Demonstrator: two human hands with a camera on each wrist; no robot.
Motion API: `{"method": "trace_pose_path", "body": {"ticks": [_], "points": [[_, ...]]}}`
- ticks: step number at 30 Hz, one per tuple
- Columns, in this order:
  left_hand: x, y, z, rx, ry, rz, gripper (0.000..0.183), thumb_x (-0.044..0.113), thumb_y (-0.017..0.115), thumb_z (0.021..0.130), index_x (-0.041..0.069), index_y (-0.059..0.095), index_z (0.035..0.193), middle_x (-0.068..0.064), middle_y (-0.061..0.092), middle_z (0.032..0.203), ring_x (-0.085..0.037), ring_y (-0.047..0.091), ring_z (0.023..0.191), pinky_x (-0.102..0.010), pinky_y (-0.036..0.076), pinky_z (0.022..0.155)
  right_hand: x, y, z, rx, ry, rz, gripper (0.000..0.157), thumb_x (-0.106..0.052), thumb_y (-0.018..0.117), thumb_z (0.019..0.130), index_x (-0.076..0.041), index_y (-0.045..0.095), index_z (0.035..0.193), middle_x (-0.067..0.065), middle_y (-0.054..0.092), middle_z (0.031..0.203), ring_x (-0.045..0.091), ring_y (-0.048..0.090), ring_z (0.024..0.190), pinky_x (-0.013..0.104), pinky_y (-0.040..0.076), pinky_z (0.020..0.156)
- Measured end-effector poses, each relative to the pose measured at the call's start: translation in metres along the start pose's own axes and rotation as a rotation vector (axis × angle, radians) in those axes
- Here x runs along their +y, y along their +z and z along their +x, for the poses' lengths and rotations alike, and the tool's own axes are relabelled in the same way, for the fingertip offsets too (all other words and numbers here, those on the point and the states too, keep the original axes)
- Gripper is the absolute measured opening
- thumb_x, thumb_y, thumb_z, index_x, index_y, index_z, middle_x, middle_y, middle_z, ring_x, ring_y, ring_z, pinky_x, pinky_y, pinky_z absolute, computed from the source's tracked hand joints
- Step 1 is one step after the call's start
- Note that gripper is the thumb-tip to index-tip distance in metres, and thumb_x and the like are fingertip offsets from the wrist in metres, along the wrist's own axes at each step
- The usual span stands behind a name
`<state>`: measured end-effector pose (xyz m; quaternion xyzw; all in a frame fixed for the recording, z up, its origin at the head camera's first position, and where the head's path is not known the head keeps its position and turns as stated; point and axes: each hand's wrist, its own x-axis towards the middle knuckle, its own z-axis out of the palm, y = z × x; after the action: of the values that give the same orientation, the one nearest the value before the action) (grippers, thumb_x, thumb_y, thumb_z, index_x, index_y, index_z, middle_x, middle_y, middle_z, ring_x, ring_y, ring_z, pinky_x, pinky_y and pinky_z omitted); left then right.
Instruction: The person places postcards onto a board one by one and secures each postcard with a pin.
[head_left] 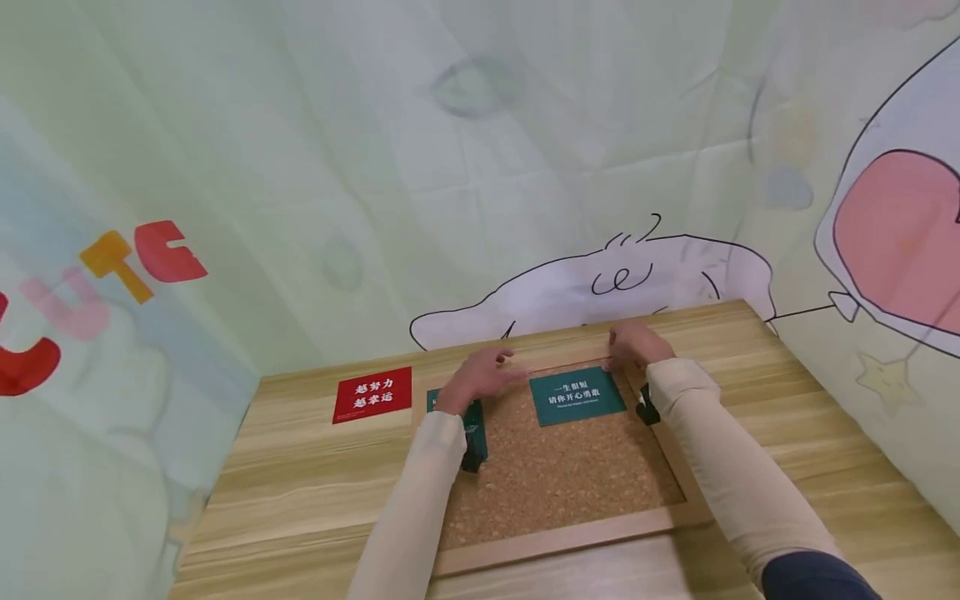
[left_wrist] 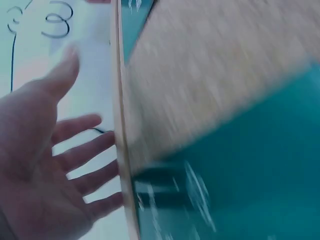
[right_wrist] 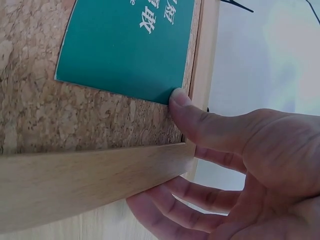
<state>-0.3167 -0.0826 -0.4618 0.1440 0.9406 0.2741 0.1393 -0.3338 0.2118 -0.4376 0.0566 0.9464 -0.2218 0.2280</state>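
A framed cork board (head_left: pixel 577 471) lies on the wooden table, with a green card (head_left: pixel 577 397) with white lettering at its upper right. My right hand (head_left: pixel 641 346) is at the board's far right corner. In the right wrist view its thumb (right_wrist: pixel 181 98) presses the card's corner, while the other fingers bend against the outside of the wooden frame (right_wrist: pixel 100 177). My left hand (head_left: pixel 483 375) is over the far left part of the board, partly hiding another green card (left_wrist: pixel 240 165) with shiny clear strips on it. Its fingers (left_wrist: pixel 90 150) spread loosely, tips at the frame edge.
To the left of the board, a red card (head_left: pixel 373 395) with white lettering lies on the table (head_left: pixel 300 475). Behind the table hangs a pale printed curtain (head_left: pixel 337 167) with cartoon drawings, close to the far edge.
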Motion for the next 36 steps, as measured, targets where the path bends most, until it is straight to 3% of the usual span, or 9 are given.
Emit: {"method": "trace_pose_path", "body": {"ticks": [7, 11, 15, 18, 23, 27, 36], "points": [[-0.051, -0.018, -0.018, 0.307, -0.140, -0.048, 0.055, 0.044, 0.062, 0.101, 0.005, 0.059, 0.140, -0.016, 0.060, 0.139, -0.034, 0.058, 0.117, -0.054, 0.049, 0.102, 0.004, 0.000, -0.002, 0.003, -0.011, -0.004, 0.040, -0.021, 0.076, 0.097, 0.001, 0.057, 0.124, 0.020, 0.062, 0.110, 0.035, 0.061, 0.095, 0.043, 0.055, 0.076], [-0.081, -0.037, -0.039, 0.426, -0.296, 0.018, 0.061, 0.040, 0.066, 0.098, 0.000, 0.053, 0.142, -0.025, 0.055, 0.138, -0.044, 0.050, 0.120, -0.062, 0.042, 0.105, 0.006, -0.002, -0.003, 0.009, -0.021, -0.004, 0.039, -0.021, 0.076, 0.096, 0.001, 0.058, 0.122, 0.021, 0.062, 0.110, 0.035, 0.061, 0.094, 0.043, 0.055, 0.075], [-0.109, -0.049, -0.061, 0.396, -0.480, 0.056, 0.077, 0.043, 0.071, 0.093, -0.007, 0.042, 0.145, -0.036, 0.042, 0.140, -0.056, 0.036, 0.128, -0.073, 0.033, 0.106, 0.009, -0.003, -0.002, 0.012, -0.015, 0.001, 0.039, -0.021, 0.078, 0.095, 0.001, 0.058, 0.121, 0.021, 0.062, 0.110, 0.035, 0.060, 0.095, 0.043, 0.055, 0.074], [-0.126, -0.052, -0.075, 0.353, -0.559, 0.064, 0.084, 0.044, 0.074, 0.090, -0.010, 0.038, 0.144, -0.040, 0.036, 0.139, -0.059, 0.033, 0.129, -0.075, 0.033, 0.104, 0.009, -0.001, -0.003, 0.007, -0.008, 0.021, 0.039, -0.020, 0.078, 0.095, 0.000, 0.058, 0.122, 0.021, 0.062, 0.111, 0.035, 0.060, 0.096, 0.043, 0.055, 0.073], [-0.143, -0.053, -0.087, 0.348, -0.564, 0.098, 0.088, 0.043, 0.079, 0.086, -0.010, 0.040, 0.143, -0.040, 0.036, 0.138, -0.058, 0.035, 0.126, -0.073, 0.036, 0.102, 0.007, 0.002, -0.006, 0.010, -0.022, 0.039, 0.037, -0.018, 0.076, 0.096, 0.001, 0.057, 0.122, 0.020, 0.061, 0.110, 0.034, 0.060, 0.093, 0.041, 0.056, 0.069], [-0.148, -0.057, -0.094, 0.347, -0.576, 0.097, 0.091, 0.044, 0.082, 0.082, -0.010, 0.040, 0.143, -0.041, 0.037, 0.136, -0.059, 0.036, 0.125, -0.072, 0.037, 0.102, 0.005, 0.002, -0.008, 0.017, -0.031, 0.045, 0.037, -0.018, 0.077, 0.096, 0.000, 0.057, 0.122, 0.020, 0.060, 0.111, 0.033, 0.058, 0.092, 0.040, 0.056, 0.068], [-0.152, -0.073, -0.110, 0.278, -0.658, -0.020, 0.108, 0.038, 0.084, 0.079, -0.009, 0.019, 0.151, -0.043, 0.028, 0.141, -0.061, 0.028, 0.129, -0.073, 0.030, 0.108, 0.005, 0.000, -0.005, -0.001, -0.033, 0.016, 0.042, -0.020, 0.076, 0.097, 0.001, 0.055, 0.126, 0.021, 0.060, 0.113, 0.034, 0.060, 0.092, 0.041, 0.055, 0.070]]}}
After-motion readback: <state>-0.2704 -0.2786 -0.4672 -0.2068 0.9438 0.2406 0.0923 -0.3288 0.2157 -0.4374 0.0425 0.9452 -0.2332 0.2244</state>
